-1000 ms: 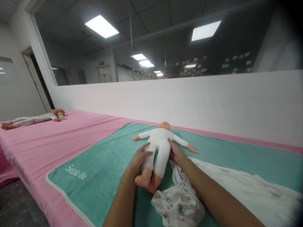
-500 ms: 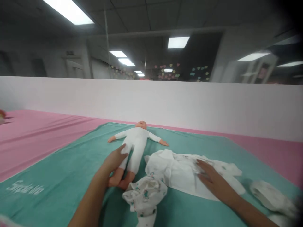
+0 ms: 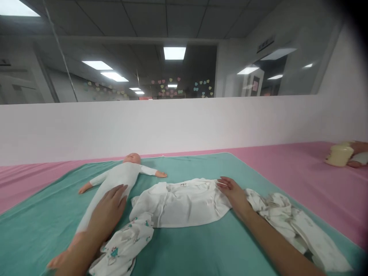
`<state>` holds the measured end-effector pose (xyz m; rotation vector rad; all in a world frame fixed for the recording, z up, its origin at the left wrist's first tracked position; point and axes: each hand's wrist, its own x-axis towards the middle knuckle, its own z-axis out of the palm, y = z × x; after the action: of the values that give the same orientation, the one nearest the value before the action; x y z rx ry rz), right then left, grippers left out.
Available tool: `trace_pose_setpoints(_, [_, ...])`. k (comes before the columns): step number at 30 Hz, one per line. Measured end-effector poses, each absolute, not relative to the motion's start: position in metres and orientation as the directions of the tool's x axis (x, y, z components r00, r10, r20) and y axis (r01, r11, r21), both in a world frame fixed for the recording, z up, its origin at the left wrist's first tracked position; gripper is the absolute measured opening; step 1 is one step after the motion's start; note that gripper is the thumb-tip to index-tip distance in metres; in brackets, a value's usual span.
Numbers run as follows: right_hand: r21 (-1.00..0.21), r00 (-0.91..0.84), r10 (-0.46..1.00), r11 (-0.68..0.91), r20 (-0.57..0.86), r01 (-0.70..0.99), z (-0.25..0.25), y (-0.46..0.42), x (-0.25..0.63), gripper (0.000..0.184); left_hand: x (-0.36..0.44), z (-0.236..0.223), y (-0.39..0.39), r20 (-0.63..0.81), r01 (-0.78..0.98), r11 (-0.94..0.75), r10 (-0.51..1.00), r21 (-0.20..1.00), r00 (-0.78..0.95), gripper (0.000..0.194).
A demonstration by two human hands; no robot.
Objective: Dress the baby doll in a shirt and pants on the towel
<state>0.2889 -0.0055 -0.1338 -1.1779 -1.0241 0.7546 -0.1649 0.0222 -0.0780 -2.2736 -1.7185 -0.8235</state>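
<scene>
Our loosely open right hand (image 3: 236,194) touches the white shirt (image 3: 184,210), its long axis running leftward toward our open left hand (image 3: 107,211), farther off at the doll (image 3: 119,174).

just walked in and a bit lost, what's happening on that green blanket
A person's left hand is over a baby doll in white, lying on its back on the green blanket. The right hand is at one end of a white baby top spread beside the doll. Patterned cloth and crumpled clothing lie nearby.
</scene>
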Motion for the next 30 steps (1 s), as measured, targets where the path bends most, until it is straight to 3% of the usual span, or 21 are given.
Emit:
trace_pose_setpoints(2, [-0.920, 0.249, 0.956, 0.232, 0.155, -0.316, -0.118, -0.020, 0.276, 0.047, -0.142, -0.084, 0.023, 0.474, 0.893, -0.401, 0.838, 0.202, 0.269, 0.041])
trace_pose_setpoints(4, [-0.833, 0.148, 0.984, 0.159, 0.094, -0.530, -0.106, -0.032, 0.261, 0.045, -0.119, -0.090, 0.020, 0.416, 0.827, -0.496, 0.832, 0.264, 0.366, 0.037])
trace_pose_setpoints(7, [-0.754, 0.098, 0.994, 0.094, 0.039, -0.650, -0.101, -0.045, 0.234, 0.036, -0.076, -0.094, 0.004, 0.388, 0.713, -0.553, 0.827, 0.430, 0.407, 0.032])
trace_pose_setpoints(10, [-0.720, -0.080, 0.997, -0.064, -0.012, -0.691, -0.104, -0.056, 0.209, 0.025, -0.029, -0.091, -0.021, 0.255, 0.554, -0.501, 0.850, 0.665, 0.462, 0.026])
trace_pose_setpoints(12, [-0.681, -0.204, 0.978, -0.175, -0.038, -0.711, -0.105, -0.063, 0.197, 0.020, -0.003, -0.087, -0.037, 0.208, 0.470, -0.465, 0.841, 0.750, 0.500, 0.025])
trace_pose_setpoints(14, [-0.664, -0.320, 0.946, -0.270, -0.049, -0.698, -0.103, -0.071, 0.190, 0.020, 0.010, -0.085, -0.049, 0.263, 0.351, -0.554, 0.746, 0.755, 0.613, 0.023])
trace_pose_setpoints(19, [-0.685, -0.516, 0.856, -0.392, -0.027, -0.615, -0.100, -0.079, 0.184, 0.024, 0.003, -0.091, -0.059, 0.440, 0.160, -0.773, 0.503, 0.613, 0.744, 0.027])
trace_pose_setpoints(30, [-0.684, -0.527, 0.850, -0.381, 0.006, -0.622, -0.102, -0.078, 0.189, 0.024, -0.008, -0.090, -0.054, 0.433, 0.193, -0.768, 0.528, 0.611, 0.730, 0.011])
